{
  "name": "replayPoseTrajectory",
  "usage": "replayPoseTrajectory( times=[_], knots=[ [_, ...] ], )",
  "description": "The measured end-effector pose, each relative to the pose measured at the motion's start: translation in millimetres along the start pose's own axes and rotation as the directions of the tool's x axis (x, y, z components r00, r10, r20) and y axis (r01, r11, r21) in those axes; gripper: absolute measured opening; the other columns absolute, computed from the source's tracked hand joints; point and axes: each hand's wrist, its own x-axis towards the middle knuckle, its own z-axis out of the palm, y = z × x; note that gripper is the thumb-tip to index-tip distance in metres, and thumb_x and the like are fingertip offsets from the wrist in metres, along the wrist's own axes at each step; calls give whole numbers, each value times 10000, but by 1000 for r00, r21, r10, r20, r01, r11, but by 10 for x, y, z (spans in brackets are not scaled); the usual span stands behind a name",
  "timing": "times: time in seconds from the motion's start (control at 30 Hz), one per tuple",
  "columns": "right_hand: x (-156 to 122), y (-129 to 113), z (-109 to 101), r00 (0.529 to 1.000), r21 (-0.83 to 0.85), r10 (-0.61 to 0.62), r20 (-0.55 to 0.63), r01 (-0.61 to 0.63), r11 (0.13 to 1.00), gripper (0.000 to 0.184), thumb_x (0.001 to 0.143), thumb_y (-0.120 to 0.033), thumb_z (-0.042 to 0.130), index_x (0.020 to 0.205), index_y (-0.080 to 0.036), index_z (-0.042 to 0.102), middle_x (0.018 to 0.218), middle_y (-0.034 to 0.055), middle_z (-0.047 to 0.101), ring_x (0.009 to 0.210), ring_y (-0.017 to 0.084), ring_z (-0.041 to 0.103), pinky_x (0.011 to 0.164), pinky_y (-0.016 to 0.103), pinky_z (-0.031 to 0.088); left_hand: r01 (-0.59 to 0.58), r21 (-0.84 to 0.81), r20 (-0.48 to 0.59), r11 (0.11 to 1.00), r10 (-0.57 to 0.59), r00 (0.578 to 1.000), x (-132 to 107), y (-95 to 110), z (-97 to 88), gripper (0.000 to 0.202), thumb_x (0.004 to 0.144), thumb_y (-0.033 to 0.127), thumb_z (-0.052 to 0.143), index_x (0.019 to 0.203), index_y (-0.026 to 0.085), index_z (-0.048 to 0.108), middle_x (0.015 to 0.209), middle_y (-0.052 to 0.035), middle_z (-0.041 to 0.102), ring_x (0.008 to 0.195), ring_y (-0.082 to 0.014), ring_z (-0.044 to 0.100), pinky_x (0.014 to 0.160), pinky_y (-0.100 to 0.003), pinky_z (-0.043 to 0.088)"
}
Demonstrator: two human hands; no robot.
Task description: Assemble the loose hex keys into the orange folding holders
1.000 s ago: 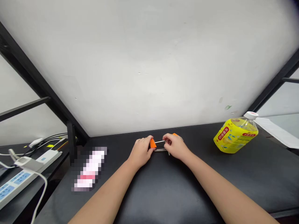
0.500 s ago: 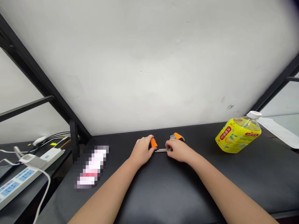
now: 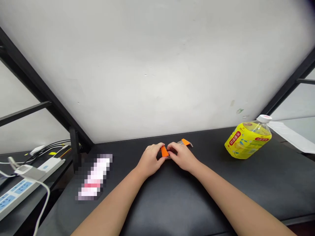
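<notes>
My left hand [image 3: 149, 159] is closed around a small orange holder [image 3: 163, 151] near the back of the black table [image 3: 258, 183]. Right beside it, my right hand [image 3: 182, 156] pinches thin metal keys at the holder; only their ends show at the fingers. The two hands touch at the fingertips. A second orange holder with metal keys [image 3: 184, 142] lies on the table just behind my right hand.
A yellow-labelled plastic bottle [image 3: 248, 139] lies tilted at the right. A blurred pink and white item [image 3: 94, 177] lies at the left. Power strips with cables [image 3: 22, 183] sit on the lower shelf far left. A white wall rises behind the table.
My right hand has moved left with the metal keys until its fingers meet the orange holder in my left hand. The gap between the hands has shut.
</notes>
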Motion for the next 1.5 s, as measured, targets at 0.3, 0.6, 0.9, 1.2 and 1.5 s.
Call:
replayPoseTrajectory(
  times=[0.3, 0.6, 0.9, 1.2, 1.5],
  knots=[
    [11, 82, 17, 983, 161, 158, -97, -141, 977, 169, 752, -150, 541, 903, -225, 553, 742, -40, 548, 655, 136, 514, 645, 263, 427, 52, 77, 39, 996, -55, 998, 12, -24, -8, 461, 885, 252, 711, 1310, 240, 532, 1152, -55, 697, 1023, -237, 665, 976, -420, 519],
    [-2, 149, -302, 912, -349, 374, 169, -300, 888, 128, 789, -109, 546, 810, -207, 625, 764, 8, 675, 691, 149, 565, 622, 264, 362, 136, 143, 64, 980, -147, 987, 13, -91, 0, 476, 858, 277, 742, 1301, 276, 566, 1118, -39, 697, 1027, -253, 666, 984, -429, 525],
    [-76, 53, -212, 928, -481, 287, 239, -144, 865, 52, 848, -198, 603, 898, -198, 617, 959, 64, 686, 789, 175, 599, 637, 276, 352, 160, 66, 82, 985, -165, 983, 23, -89, 2, 493, 863, 287, 745, 1319, 259, 559, 1127, -36, 703, 1015, -239, 667, 995, -423, 517],
    [-43, 10, -159, 993, -146, 104, 63, -94, 985, 44, 873, -208, 612, 917, -205, 616, 921, 30, 646, 803, 157, 592, 729, 283, 455, 76, -31, 66, 997, -74, 995, 10, 12, -15, 456, 888, 340, 729, 1305, 267, 559, 1212, -46, 696, 1075, -233, 671, 995, -406, 509],
    [-41, -75, -31, 999, -72, -6, -53, 2, 997, 84, 884, -147, 515, 892, -204, 576, 862, 30, 642, 762, 158, 578, 703, 278, 450, 22, -50, 104, 999, -17, 994, 27, 94, -43, 395, 919, 345, 688, 1282, 270, 550, 1152, -40, 709, 1009, -223, 671, 994, -416, 495]
  ],
)
